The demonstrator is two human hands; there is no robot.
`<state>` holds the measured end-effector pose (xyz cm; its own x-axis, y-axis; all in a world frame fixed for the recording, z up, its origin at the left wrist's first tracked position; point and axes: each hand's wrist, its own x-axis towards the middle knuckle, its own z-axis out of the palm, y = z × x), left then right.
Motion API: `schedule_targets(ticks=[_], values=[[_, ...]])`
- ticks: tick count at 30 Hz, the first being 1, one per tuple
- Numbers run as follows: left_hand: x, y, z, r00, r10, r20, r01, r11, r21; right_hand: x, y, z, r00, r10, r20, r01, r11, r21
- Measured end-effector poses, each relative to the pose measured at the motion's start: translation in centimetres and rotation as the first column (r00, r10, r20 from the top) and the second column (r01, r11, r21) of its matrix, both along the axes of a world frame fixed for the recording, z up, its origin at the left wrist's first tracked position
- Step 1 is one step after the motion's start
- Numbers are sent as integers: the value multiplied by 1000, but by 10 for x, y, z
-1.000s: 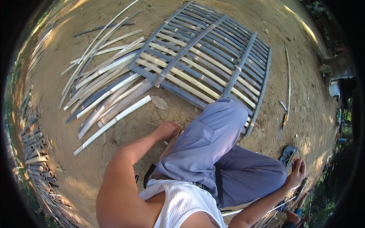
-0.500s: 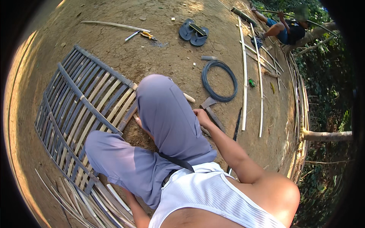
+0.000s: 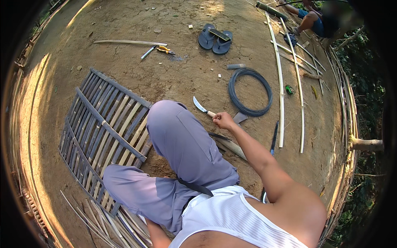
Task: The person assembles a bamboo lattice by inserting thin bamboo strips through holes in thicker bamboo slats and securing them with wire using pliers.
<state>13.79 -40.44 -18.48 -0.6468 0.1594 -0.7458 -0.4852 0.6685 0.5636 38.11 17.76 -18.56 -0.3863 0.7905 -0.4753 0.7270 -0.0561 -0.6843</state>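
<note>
My right hand (image 3: 223, 120) is closed round the pale wooden handle of a small knife with a curved blade (image 3: 199, 104), held just beyond my raised knee. Behind that hand, a broad metal blade (image 3: 240, 118) lies on the ground. My left forearm (image 3: 157, 234) shows at the lower edge; the hand itself is hidden beneath my leg. A slatted bamboo panel (image 3: 108, 131), with dark and pale strips crossed by dark bars, lies on the left, partly covered by my legs.
A coil of dark wire (image 3: 230, 91) lies right of centre. Sandals (image 3: 221, 46) and yellow-handled pliers (image 3: 164, 49) are farther off. Long pale strips (image 3: 280, 78) stretch along the right. Loose bamboo strips (image 3: 105, 225) sit at lower left. Another person (image 3: 312, 22) sits at far right.
My right hand has risen from beside my knee, and the curved knife now shows in it, blade pointing away. The view has shifted, so the ground things sit lower and farther right.
</note>
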Motion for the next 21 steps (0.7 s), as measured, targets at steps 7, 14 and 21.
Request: schedule_targets(ticks=[7, 14, 21], values=[[23, -4, 1, 992, 122, 21, -123, 992, 26, -33, 14, -4, 981, 192, -8, -192, 977, -95], [16, -15, -18, 969, 246, 27, -248, 960, 129, -88, 5, -4, 952, 304, 24, -301, 924, 235], [-35, -33, -32, 897, 430, -101, -398, 886, 238, -123, -34, 4, 906, 421, 38, -411, 857, 311]])
